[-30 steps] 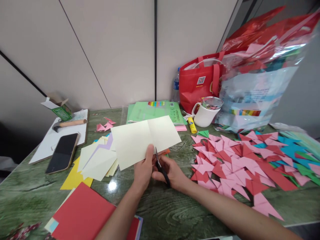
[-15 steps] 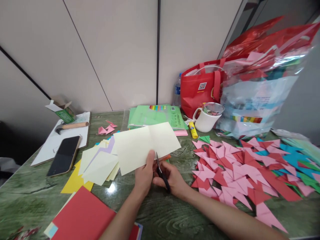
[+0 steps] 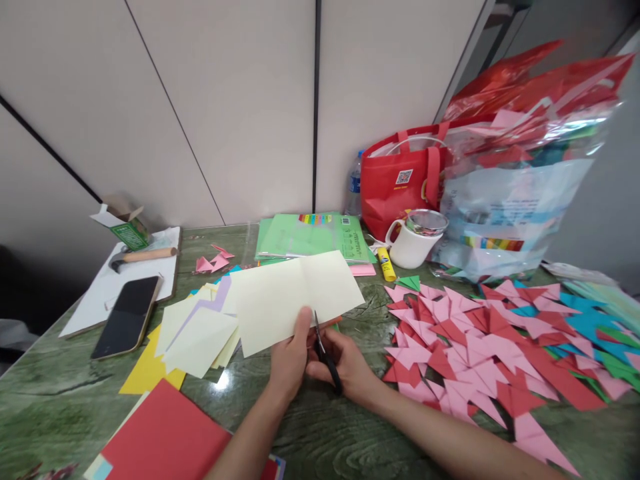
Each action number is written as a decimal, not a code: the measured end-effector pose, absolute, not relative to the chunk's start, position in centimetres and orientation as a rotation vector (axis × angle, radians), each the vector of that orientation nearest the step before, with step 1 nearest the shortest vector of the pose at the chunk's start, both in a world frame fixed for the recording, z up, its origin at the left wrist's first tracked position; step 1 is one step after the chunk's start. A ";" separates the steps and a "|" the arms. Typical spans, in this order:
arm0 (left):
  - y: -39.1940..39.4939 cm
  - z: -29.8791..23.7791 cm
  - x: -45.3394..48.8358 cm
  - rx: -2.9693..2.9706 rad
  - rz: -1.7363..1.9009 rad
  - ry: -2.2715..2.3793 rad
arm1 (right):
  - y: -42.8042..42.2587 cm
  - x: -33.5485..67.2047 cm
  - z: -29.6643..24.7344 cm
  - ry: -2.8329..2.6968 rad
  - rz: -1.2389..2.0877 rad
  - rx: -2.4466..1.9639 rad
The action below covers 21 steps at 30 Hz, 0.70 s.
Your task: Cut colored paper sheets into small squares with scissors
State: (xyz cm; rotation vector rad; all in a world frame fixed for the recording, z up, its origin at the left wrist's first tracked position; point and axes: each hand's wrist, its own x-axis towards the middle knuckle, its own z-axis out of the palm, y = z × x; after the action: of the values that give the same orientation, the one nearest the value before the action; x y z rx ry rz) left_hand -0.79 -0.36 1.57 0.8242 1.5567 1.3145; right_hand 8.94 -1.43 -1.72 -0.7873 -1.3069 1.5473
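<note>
My left hand [image 3: 289,357] pinches the near edge of a pale yellow sheet of paper [image 3: 295,297], creased down its middle and held just above the green table [image 3: 350,433]. Black scissors [image 3: 324,353] are gripped in my right hand [image 3: 345,365], blades pointing up at the sheet's near edge beside my left thumb. Whether the blades have bitten into the paper is too small to tell.
Cut yellow sheets [image 3: 197,327] lie left of my hands, red paper [image 3: 165,437] nearer. A phone [image 3: 127,317] and a hammer [image 3: 143,255] rest on a white board. Pink and red folded pieces [image 3: 475,340] cover the right. Behind stand green paper packs [image 3: 310,235], a glue stick [image 3: 384,263], a mug [image 3: 415,237] and bags [image 3: 500,167].
The hands, sheet and scissors keep the same grip and pose; they sit slightly lower in the picture, as the view shifted a little.
</note>
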 end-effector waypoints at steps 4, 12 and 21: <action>-0.4 1.4 -0.9 0.855 1.299 1.533 | -1.4 9.0 -1.8 -1.327 1.522 -0.790; -0.4 1.7 -0.8 0.813 1.278 1.550 | -1.4 9.0 -1.4 -1.325 1.526 -0.845; -0.3 1.0 -0.9 0.735 1.285 1.497 | -1.5 9.1 -1.2 -1.302 1.548 -0.855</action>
State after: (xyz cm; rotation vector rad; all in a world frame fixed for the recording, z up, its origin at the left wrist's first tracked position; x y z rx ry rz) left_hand -0.86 -0.31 1.03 0.7354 1.4967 1.2854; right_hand 9.05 -1.47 -1.18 -0.8552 -1.3020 1.5478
